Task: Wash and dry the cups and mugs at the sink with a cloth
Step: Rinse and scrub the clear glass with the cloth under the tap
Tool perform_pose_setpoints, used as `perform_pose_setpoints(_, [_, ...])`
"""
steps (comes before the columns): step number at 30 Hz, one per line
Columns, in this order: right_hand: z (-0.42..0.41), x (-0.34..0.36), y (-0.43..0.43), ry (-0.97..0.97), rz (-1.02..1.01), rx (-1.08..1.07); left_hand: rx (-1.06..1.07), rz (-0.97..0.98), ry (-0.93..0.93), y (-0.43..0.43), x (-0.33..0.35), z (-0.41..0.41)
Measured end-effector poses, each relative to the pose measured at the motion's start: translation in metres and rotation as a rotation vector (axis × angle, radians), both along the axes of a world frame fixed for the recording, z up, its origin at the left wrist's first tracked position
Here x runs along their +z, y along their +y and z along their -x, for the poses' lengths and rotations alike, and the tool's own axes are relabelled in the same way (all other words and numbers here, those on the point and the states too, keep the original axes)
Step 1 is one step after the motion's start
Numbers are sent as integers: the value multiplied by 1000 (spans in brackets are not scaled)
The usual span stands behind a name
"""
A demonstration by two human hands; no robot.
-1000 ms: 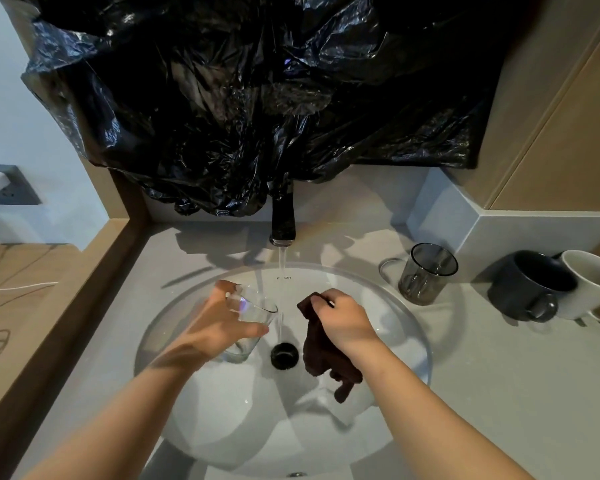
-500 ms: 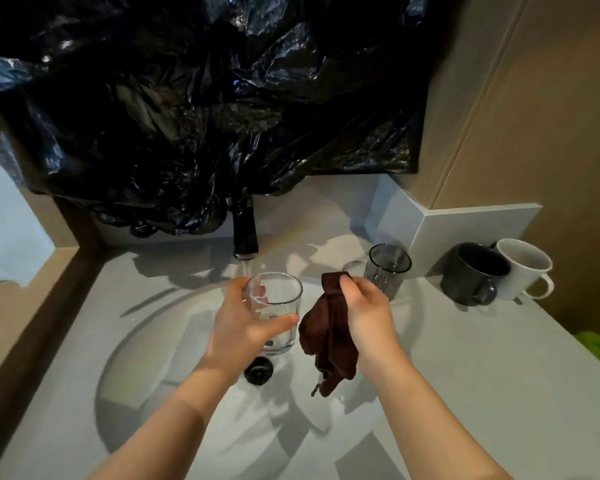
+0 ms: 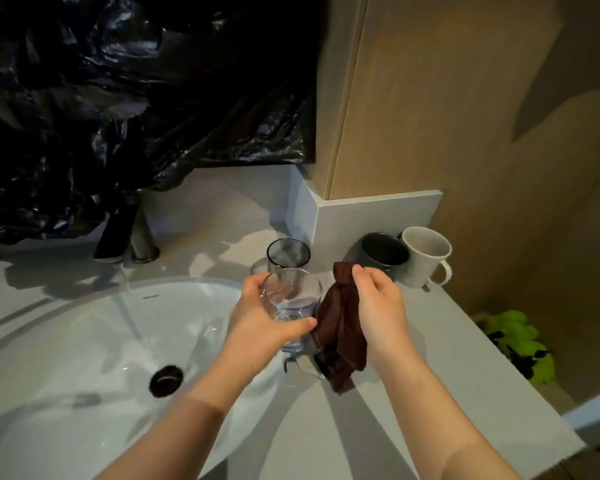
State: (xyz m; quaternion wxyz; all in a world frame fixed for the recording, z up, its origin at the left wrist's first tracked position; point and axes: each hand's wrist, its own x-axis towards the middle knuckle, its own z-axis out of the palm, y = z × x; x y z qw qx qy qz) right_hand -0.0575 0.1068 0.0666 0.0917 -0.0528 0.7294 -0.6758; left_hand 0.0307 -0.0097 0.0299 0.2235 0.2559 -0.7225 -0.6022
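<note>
Item 1. Left hand (image 3: 257, 317): wrapped round a clear glass (image 3: 291, 299), thumb across the near side and fingers round the far side. The glass is upright, above the right edge of the sink basin (image 3: 84, 323).

Item 2. Right hand (image 3: 378, 306): just right of the left hand, pinching the top of a brown cloth (image 3: 340, 327). The cloth hangs below the fingers, right beside the glass. Whether the two touch cannot be told.

Item 3. Beyond the left hand: a smoked glass mug (image 3: 288, 254), upright on the countertop (image 3: 430, 393).

Item 4. Beyond the right hand: a dark grey mug (image 3: 383, 252) and a white mug (image 3: 425, 258), side by side against the wall, the white one further right.

Item 5. Left of both hands: a dark faucet (image 3: 113, 237) with a stream of water (image 3: 129, 313) falling into the basin near the black drain (image 3: 166, 375).

Item 6. Above and left of the hands: black plastic sheeting (image 3: 136, 81) hanging down to the faucet.

Item 7. Far right of the right hand, below the counter edge: something bright green (image 3: 513, 341), blurred.
</note>
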Motion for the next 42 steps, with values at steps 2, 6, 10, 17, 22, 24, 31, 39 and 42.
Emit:
perform_pose_setpoints(2, [17, -5, 18, -25, -9, 5, 19, -4, 2, 19, -5, 18])
perform_pose_setpoints(6, [47, -14, 43, -44, -23, 23, 49, 14, 3, 46, -15, 48])
perform_pose_setpoints(10, [68, -25, 57, -32, -68, 79, 79, 59, -28, 60, -24, 66])
perform_pose_setpoints(17, [87, -51, 67, -46, -174, 145, 184, 99, -87, 62, -41, 80])
perform_pose_setpoints(22, [92, -55, 67, -57, -183, 153, 165, 133, -113, 58, -42, 87])
perform_pose_setpoints(24, [92, -55, 67, -56, -184, 154, 152, 154, -127, 57, -42, 88])
perform_pose_setpoints(31, [92, -56, 69, -55, -206, 163, 117, 145, -207, 53, -37, 79])
perform_pose_setpoints(39, [87, -54, 69, -47, -222, 163, 302, 178, -197, 63, -37, 105])
perform_pose_setpoints(42, [86, -53, 68, -54, -238, 162, 419, 83, -198, 69, -38, 113])
